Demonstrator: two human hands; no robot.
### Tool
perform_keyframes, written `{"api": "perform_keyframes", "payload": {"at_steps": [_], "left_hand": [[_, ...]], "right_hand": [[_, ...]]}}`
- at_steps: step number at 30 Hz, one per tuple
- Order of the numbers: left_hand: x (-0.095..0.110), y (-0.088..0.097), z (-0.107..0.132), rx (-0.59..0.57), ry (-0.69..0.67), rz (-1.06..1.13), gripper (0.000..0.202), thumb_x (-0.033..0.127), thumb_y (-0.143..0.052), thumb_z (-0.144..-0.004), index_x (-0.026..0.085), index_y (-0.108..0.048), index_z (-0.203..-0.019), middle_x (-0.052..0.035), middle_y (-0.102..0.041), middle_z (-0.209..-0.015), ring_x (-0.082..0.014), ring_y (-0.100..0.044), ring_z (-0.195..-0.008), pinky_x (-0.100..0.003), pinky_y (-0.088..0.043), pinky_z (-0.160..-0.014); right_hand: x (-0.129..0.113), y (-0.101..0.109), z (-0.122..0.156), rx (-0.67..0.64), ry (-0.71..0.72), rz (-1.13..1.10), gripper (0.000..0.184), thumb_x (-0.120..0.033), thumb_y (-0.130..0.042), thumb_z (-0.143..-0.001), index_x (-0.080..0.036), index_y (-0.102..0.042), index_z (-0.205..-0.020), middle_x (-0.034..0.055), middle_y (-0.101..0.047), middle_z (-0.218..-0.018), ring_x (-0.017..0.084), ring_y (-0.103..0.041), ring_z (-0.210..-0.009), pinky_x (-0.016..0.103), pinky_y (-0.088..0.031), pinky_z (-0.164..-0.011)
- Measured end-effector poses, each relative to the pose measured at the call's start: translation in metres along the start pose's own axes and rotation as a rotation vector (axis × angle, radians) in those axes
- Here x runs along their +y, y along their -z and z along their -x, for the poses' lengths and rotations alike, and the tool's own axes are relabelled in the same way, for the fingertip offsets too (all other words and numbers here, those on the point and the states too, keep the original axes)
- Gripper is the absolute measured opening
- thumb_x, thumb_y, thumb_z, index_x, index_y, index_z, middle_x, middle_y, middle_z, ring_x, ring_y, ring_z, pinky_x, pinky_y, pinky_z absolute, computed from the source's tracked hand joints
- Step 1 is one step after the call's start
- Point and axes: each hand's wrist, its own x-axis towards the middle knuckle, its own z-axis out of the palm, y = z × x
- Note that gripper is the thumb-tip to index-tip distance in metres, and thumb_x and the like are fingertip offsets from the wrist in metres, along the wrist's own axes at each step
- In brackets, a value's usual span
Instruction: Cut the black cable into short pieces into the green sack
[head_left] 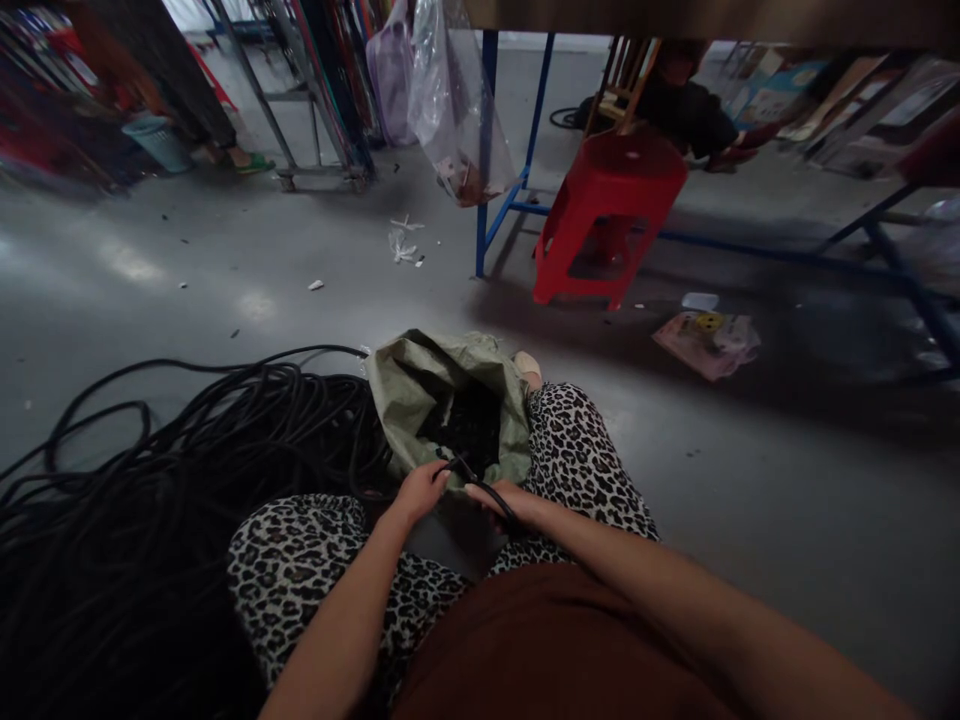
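Observation:
Between my knees stands a green woven sack (394, 385), its mouth wide and dark pieces (472, 415) inside. At the sack's near rim my left hand (421, 492) pinches a black cord (448, 466). My right hand (499, 500) is closed around the black handles of scissors (498, 494), whose blades point at the cord beside my left fingers. Whether the blades touch the cord I cannot tell. A big heap of black cord (247, 430) lies on the floor to my left, against the sack.
Ahead, a red plastic stool (611, 220) stands under a table with blue legs (486, 150). A clear plastic bag (450, 100) hangs from the table. A pink packet (709, 343) lies on the floor at right. Another person's legs (202, 90) show at upper left, near a wheeled rack (319, 120).

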Motion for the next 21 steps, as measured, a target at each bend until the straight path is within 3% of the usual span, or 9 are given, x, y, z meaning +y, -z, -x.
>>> {"api": "perform_keyframes", "payload": {"at_steps": [10,15,21], "left_hand": [[0.0014,0.0004,0.0016,-0.057,0.000,0.022,0.037,0.028,-0.042,-0.086,0.015,-0.065,-0.112,-0.0058,-0.070,-0.088,-0.0176,-0.062,-0.091,-0.027,-0.045,-0.084],[0.0059,0.0014,0.0013,-0.073,-0.004,0.024,0.035,0.027,-0.042,-0.086,0.015,-0.066,-0.108,-0.0047,-0.070,-0.086,-0.0173,-0.061,-0.091,-0.026,-0.045,-0.083],[0.0087,0.0008,-0.0003,-0.102,-0.033,0.044,0.035,0.028,-0.041,-0.086,0.016,-0.067,-0.106,-0.0033,-0.070,-0.084,-0.0167,-0.061,-0.086,-0.025,-0.046,-0.080]], "right_hand": [[0.0021,0.0000,-0.0034,0.013,0.027,-0.008,0.049,-0.059,-0.050,-0.083,-0.012,-0.057,-0.071,0.0009,-0.052,-0.047,0.011,-0.050,-0.038,0.019,-0.040,-0.036],[0.0008,0.0020,-0.0013,0.011,0.112,0.031,0.048,-0.056,-0.050,-0.085,-0.011,-0.059,-0.069,0.0006,-0.051,-0.050,0.009,-0.048,-0.041,0.018,-0.039,-0.039],[-0.0040,0.0033,0.0044,0.074,0.104,0.095,0.048,-0.054,-0.048,-0.087,-0.011,-0.059,-0.067,0.0000,-0.049,-0.048,0.009,-0.048,-0.041,0.017,-0.037,-0.038]]}}
